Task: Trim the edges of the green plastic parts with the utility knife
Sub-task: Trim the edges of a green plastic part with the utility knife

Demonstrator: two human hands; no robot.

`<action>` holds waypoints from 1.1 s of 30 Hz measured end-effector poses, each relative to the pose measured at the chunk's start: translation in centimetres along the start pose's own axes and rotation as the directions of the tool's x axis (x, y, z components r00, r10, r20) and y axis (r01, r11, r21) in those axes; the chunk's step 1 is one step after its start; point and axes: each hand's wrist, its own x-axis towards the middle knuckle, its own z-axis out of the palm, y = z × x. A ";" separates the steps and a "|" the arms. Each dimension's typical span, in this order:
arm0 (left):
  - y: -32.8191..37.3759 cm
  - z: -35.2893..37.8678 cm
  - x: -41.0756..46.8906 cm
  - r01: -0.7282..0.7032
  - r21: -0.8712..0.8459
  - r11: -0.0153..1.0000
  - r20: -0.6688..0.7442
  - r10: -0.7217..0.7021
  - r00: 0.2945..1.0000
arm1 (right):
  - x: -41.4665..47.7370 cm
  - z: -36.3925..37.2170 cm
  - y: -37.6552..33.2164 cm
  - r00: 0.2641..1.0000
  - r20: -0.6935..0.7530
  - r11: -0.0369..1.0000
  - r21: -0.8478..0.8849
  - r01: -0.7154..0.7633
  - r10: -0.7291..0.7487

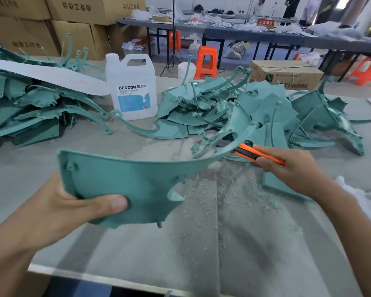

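The green plastic part (124,185) is up off the counter (137,264), held in the air between the two hands. It's a broad thin panel at the left hand's end, sweeping out into a long narrow curved arm that reaches across to the right hand. It looks light. I'd judge it stiff in the panel but springy along that thin arm, so the tip will likely flex away from a blade unless it's braced. The small tabs and pegs look easy to snap. The best hold is right where it's taken, on the wide panel.

The left hand (73,211) grips the panel's near corner, thumb (114,203) pressed flat on the face, fingers wrapped behind and out of sight. The right hand (291,168) is curled tight round the orange utility knife (257,155), its nose right at the outer edge of the arm's tip. The blade itself is too small to make out.

Below and between the hands, green shavings (234,196) litter the counter. Under the right wrist lies a flat green piece (281,187). Beyond the right hand sits a heap of green parts (255,108), beyond the left hand a second heap (30,103), and a white jug (131,88) stands between them.
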 end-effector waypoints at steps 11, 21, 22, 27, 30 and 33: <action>-3.7 5.9 3.4 -0.274 0.833 0.480 0.078 0.388 0.918 | -5.1 5.7 -4.1 0.933 -0.129 0.551 0.830 -0.083 0.335; -7.7 9.8 3.5 -0.284 0.782 0.555 -0.046 0.505 0.862 | -4.5 7.7 -7.8 0.845 -0.209 0.356 0.934 0.024 0.492; -7.9 9.3 3.5 -0.182 0.718 0.672 -0.165 0.419 0.893 | -4.5 7.7 -7.7 0.836 -0.233 0.375 0.926 0.036 0.497; -7.8 8.5 4.5 0.200 -0.220 0.955 -0.387 -0.273 0.881 | -4.1 7.2 -7.1 0.804 -0.296 0.407 0.910 0.075 0.515; -6.9 8.6 4.8 0.200 -0.799 0.567 -0.107 -0.462 0.880 | -4.0 7.1 -6.7 0.807 -0.306 0.413 0.907 0.086 0.504; -6.2 9.2 4.8 0.224 -0.867 0.446 -0.002 -0.451 0.892 | -4.2 7.2 -6.4 0.829 -0.292 0.413 0.907 0.082 0.477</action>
